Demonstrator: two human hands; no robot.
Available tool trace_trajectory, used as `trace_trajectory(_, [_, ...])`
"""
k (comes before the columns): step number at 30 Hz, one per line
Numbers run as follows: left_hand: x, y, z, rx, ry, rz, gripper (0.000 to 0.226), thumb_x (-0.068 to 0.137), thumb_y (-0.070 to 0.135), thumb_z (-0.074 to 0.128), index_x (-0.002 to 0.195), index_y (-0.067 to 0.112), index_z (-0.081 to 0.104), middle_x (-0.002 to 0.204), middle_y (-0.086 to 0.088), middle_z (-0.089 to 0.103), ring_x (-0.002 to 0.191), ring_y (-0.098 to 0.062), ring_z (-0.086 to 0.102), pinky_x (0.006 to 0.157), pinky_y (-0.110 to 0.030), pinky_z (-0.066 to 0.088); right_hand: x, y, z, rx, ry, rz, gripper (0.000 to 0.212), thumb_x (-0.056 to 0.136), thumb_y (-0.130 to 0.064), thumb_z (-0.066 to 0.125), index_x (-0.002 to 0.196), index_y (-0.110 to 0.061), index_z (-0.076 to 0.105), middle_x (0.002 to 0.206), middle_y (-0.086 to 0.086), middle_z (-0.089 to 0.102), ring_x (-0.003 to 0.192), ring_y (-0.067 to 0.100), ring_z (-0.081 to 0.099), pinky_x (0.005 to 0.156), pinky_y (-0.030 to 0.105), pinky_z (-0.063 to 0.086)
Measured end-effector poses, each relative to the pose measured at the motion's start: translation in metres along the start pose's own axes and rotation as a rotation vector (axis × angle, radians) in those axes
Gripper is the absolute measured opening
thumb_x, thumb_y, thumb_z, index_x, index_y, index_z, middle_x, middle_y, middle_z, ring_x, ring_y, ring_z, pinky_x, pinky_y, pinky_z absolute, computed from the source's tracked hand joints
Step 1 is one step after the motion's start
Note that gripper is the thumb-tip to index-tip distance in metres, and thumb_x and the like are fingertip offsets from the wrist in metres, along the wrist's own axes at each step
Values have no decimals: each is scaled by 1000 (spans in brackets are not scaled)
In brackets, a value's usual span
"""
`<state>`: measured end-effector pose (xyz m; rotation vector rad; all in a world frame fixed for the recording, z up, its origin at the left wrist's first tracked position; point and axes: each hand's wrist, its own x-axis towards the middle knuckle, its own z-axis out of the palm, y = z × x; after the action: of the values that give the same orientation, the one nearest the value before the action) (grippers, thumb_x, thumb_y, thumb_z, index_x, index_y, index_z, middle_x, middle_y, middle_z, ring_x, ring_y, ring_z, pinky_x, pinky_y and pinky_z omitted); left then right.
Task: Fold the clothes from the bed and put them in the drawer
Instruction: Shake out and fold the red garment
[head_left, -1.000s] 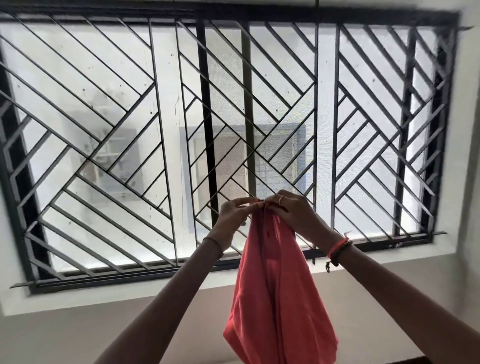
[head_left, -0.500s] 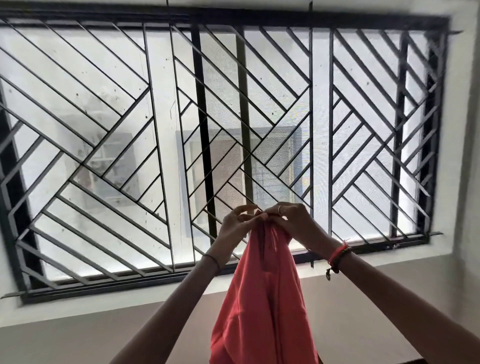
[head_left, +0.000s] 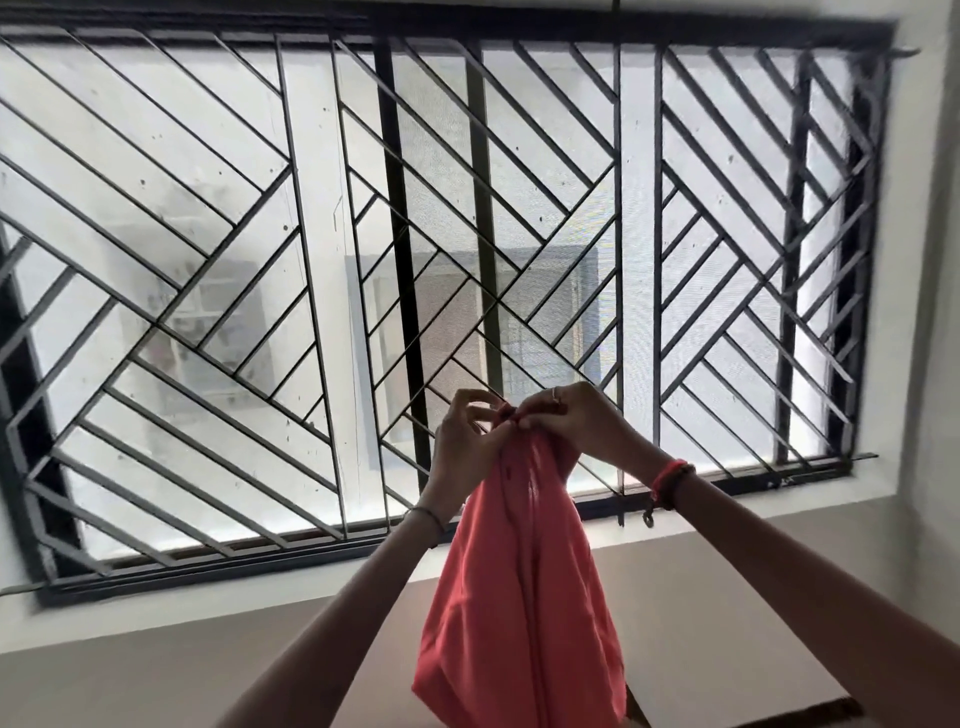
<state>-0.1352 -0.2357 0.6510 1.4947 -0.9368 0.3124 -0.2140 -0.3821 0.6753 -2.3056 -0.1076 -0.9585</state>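
A coral-pink garment hangs straight down in front of me, held up at arm's length before the window. My left hand pinches its top edge from the left. My right hand, with a ring and a red wrist band, grips the same bunched top edge from the right. The two hands touch each other at the cloth's top. The garment's lower end runs out of the bottom of the view. Neither the bed nor the drawer is in view.
A wide window with a black diagonal metal grille fills the wall ahead. Its white sill runs below, above a beige wall. A dark wooden edge shows at the bottom right.
The view has shifted slightly. Both hands stay together at the garment's top, and the hanging cloth has swung a little.
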Motion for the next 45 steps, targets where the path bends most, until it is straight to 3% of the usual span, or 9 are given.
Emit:
trace_trajectory(9, [7, -7, -1, -126, -77, -103, 34, 76, 4, 76, 91, 21, 52, 78, 3, 67, 57, -4, 53, 52, -13, 40, -1, -4, -2, 152, -67, 74, 17, 83, 4, 65, 87, -12, 67, 77, -2, 66, 67, -10, 58, 72, 8, 44])
trace_trajectory(12, [11, -5, -4, -213, -131, -162, 32, 78, 0, 73, 99, 14, 53, 79, -2, 66, 69, -14, 56, 58, -14, 44, -1, -5, -1, 357, -32, 178, 23, 85, 4, 62, 93, -17, 57, 71, -3, 65, 59, -4, 58, 58, 9, 44])
trace_trajectory(18, [13, 3, -10, -272, -232, -256, 30, 81, 4, 70, 107, 8, 54, 85, -7, 66, 67, -3, 57, 55, -8, 40, -4, -2, 3, 946, -18, 330, 22, 84, 5, 59, 99, -11, 56, 73, 4, 69, 60, 9, 64, 54, 17, 50])
trace_trajectory(24, [14, -8, -13, -379, -174, -374, 41, 62, 28, 76, 90, 16, 50, 67, 8, 56, 47, 4, 46, 53, -19, 33, -2, 7, 21, 495, 131, 385, 15, 86, -22, 67, 84, -17, 54, 68, -2, 57, 56, 5, 51, 47, 15, 39])
trace_trajectory(28, [14, -7, -9, -355, -151, -396, 49, 57, 34, 77, 92, 16, 47, 77, 1, 54, 55, -3, 44, 59, -22, 34, -18, 13, 26, 571, -192, 456, 34, 89, -46, 55, 98, -14, 60, 85, -1, 62, 82, 9, 59, 73, 24, 47])
trace_trajectory(34, [13, -7, -12, -334, -209, -393, 40, 76, 20, 78, 106, 11, 52, 83, -3, 59, 58, -4, 45, 53, -17, 37, -17, 18, 31, 751, -40, 412, 12, 94, -11, 53, 83, -13, 57, 76, 0, 60, 63, 1, 60, 57, 14, 49])
trace_trajectory(39, [1, -26, -10, -116, -31, -236, 11, 89, 16, 63, 96, 10, 58, 84, 3, 60, 58, -4, 50, 52, -16, 40, -13, 19, 30, 950, 46, 474, 9, 94, -8, 51, 89, -6, 58, 69, 0, 68, 59, 6, 64, 58, 17, 54])
trace_trajectory(41, [-13, -34, -10, -84, -121, -247, 10, 91, 15, 62, 96, 7, 63, 80, 3, 60, 57, -3, 52, 53, -16, 42, -12, 16, 28, 1030, 41, 495, 14, 95, -6, 49, 87, -3, 59, 67, 2, 70, 58, 8, 66, 58, 18, 55])
trace_trajectory(45, [-31, -43, -4, -83, -236, -267, 28, 83, 31, 68, 101, 10, 69, 88, 0, 68, 81, -12, 62, 80, -33, 51, -10, 9, 34, 993, 20, 511, 11, 93, -6, 52, 96, 2, 59, 69, 5, 70, 58, 11, 66, 56, 20, 55])
